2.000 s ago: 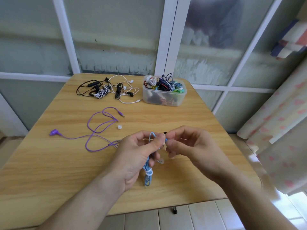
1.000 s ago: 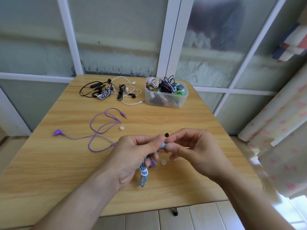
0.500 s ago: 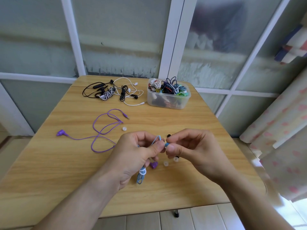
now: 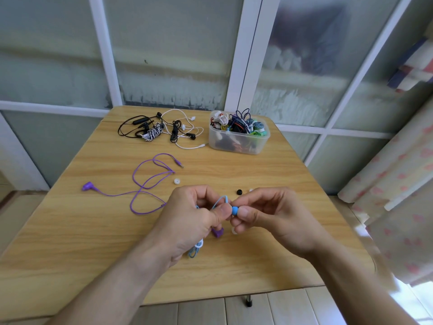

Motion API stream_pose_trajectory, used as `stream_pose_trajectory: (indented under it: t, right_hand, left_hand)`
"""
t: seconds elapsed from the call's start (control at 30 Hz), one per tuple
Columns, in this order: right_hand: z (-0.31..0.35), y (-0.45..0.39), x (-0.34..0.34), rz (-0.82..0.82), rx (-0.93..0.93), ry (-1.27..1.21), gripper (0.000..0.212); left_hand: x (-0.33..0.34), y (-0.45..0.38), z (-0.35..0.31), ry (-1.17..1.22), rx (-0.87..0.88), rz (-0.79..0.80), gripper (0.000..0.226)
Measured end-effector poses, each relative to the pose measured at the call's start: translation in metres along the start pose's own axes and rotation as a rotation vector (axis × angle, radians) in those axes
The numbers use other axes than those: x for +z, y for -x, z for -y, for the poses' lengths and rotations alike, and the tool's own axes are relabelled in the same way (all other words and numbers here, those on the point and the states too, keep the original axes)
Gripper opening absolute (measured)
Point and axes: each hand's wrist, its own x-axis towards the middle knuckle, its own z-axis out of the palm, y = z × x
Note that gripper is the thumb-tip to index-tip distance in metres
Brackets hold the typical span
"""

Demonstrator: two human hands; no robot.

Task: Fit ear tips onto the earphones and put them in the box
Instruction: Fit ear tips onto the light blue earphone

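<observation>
Two hands: we see the left hand (image 4: 192,221) and the right hand (image 4: 269,214) meeting above the near half of the light wooden table (image 4: 70,231).
Left grip: thumb and curled fingers clamp the bundled light-blue wired earphones (image 4: 195,249), whose tied cable hangs below the palm.
Right grip: thumb and forefinger pinch the small round blue ear tip (image 4: 234,210) at the bud; we cannot tell whether it is fully seated.
Progress: we judge this a mid-task fitting, one set in hand and not yet boxed.
Near table: a purple earbud (image 4: 218,232) lies under the hands, and a whitish ear tip (image 4: 234,230) shows just below the right fingers.
Middle table: the loose purple wired earphones (image 4: 145,184) lie spread to the left, a white ear tip (image 4: 177,181) beside them, a black ear tip (image 4: 239,191) just beyond the hands.
Far table: a heap of black and white earphones (image 4: 161,130) waits, apparently untreated.
Far right: the clear plastic box (image 4: 239,144) already holds many coiled sets.
Left to do: we reckon several sets remain.
</observation>
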Motion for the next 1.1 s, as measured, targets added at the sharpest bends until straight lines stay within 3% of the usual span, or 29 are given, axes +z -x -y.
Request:
stream_pose_trajectory:
  t: [0.7,1.1]
  right_hand:
    - [0.0047,0.0011,0.0035,-0.032,-0.01,0.117,0.02]
    - [0.0029,-0.0008,0.0015,-0.04,0.045,-0.018,0.013]
  left_hand:
    - [-0.0022,-0.0024,0.0018,0.0,-0.051,0.0,0.01]
    - [-0.0065,-0.0014,-0.0015,-0.039,-0.002,0.091,0.017]
